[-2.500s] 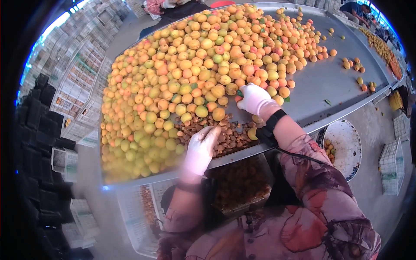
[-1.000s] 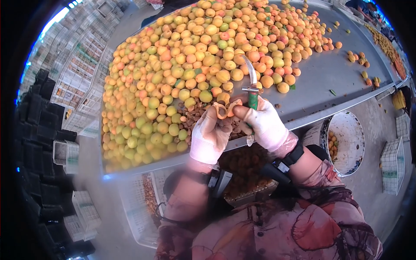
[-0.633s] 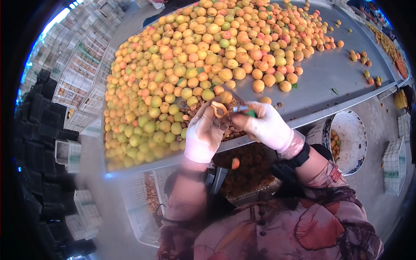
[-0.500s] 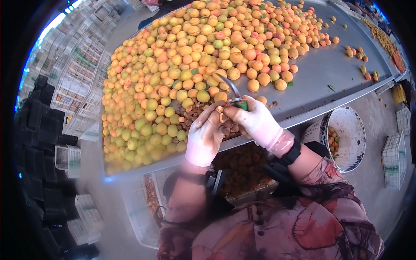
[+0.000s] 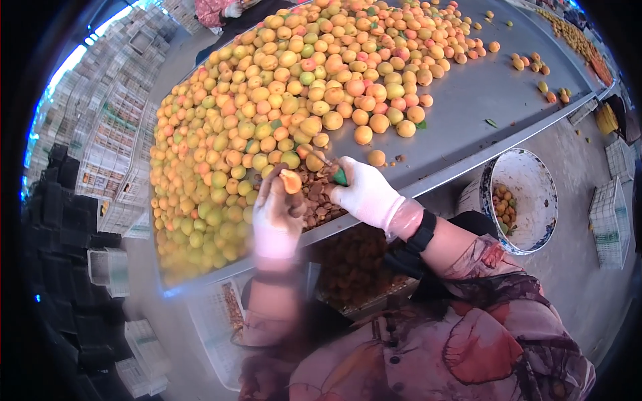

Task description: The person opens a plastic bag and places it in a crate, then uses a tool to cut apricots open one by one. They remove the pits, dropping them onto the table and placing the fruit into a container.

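Note:
Between the fingertips of my left hand (image 5: 275, 217) is an opened apricot piece (image 5: 291, 181), its bright orange flesh showing. My right hand (image 5: 368, 194), in a white glove like the left, is closed round the green handle of a curved knife (image 5: 340, 176). The thin blade points up and left toward the fruit and is hard to make out. Under and between both hands lies a heap of brown apricot pits (image 5: 322, 204) at the table's near edge. Whole yellow, orange and greenish apricots (image 5: 281, 87) are piled just beyond.
The metal table (image 5: 455, 117) has a raised rim. A white bucket (image 5: 490, 194) with some fruit stands to the right. Below the edge sit a crate of dark contents (image 5: 361, 267) and a white tub (image 5: 214, 334). Stacked crates (image 5: 114, 154) line the left; another person (image 5: 217, 12) is at the far left.
My hands have moved apart. The left has gone left and lower with the orange apricot piece; the right has shifted slightly left and down with the knife. The whole view has also shifted.

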`<state>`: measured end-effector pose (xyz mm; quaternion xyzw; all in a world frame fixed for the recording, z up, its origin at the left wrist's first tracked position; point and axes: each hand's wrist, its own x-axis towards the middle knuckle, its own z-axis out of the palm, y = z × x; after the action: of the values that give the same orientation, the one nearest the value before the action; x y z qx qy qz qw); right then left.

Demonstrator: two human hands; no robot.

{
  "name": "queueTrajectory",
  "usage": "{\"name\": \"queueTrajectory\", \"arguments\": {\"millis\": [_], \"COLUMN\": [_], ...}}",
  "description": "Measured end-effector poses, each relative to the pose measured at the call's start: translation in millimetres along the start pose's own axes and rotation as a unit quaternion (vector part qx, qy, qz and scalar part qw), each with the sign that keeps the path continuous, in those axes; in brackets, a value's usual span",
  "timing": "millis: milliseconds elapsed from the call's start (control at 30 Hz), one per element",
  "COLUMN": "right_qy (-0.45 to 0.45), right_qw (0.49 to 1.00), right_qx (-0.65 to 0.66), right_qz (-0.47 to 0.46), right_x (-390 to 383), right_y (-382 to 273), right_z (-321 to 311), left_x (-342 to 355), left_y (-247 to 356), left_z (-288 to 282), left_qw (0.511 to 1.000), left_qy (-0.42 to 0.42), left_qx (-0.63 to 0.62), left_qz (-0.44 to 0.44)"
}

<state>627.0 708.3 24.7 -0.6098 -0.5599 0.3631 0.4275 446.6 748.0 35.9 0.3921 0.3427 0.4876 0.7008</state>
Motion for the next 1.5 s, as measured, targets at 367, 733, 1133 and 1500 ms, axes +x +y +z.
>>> {"name": "queueTrajectory", "arguments": {"millis": [367,733,1133,1500], "right_qy": [0.176,0.222,0.247,0.218], "right_qw": [0.967,0.936,0.925,0.938], "right_qx": [0.183,0.271,0.290,0.265], "right_qz": [0.033,0.029,0.004,0.053], "right_x": [10.7,1.3,11.8,9.1], "right_y": [42.4,47.2,36.9,33.5], "right_z": [-84.0,-130.5,-148.4,-147.9], "left_x": [-47.3,-59.9,47.6,104.0], "left_y": [-5.5,-52.2,-60.3,-3.0], "left_z": [51.9,93.8,122.6,48.0], "left_qw": [0.887,0.577,0.499,0.563], "left_qy": [-0.196,-0.336,-0.305,-0.054], "left_qx": [0.401,0.744,0.802,0.824], "left_qz": [-0.116,-0.025,0.120,0.022]}}
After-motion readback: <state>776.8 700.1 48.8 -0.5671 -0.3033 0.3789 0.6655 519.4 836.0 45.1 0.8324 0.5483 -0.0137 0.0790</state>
